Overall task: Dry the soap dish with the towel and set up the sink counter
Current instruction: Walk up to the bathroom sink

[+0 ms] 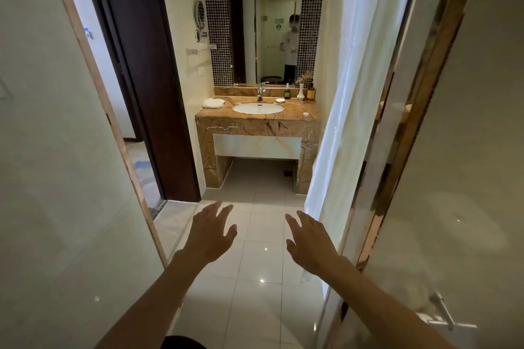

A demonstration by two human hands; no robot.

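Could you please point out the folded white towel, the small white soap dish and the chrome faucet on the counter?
Folded white towel [213, 103], head view, middle of its top.
Small white soap dish [280, 100], head view, its centre.
Chrome faucet [260, 92], head view, its upright body.

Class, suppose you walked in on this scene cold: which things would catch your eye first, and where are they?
Two bare, open hands, the left hand and right hand, reach forward over the pale tiled floor in the foreground. Straight ahead stands a brown marble sink counter with a white oval basin, a folded white towel at its left end. Above it hangs a big mirror.
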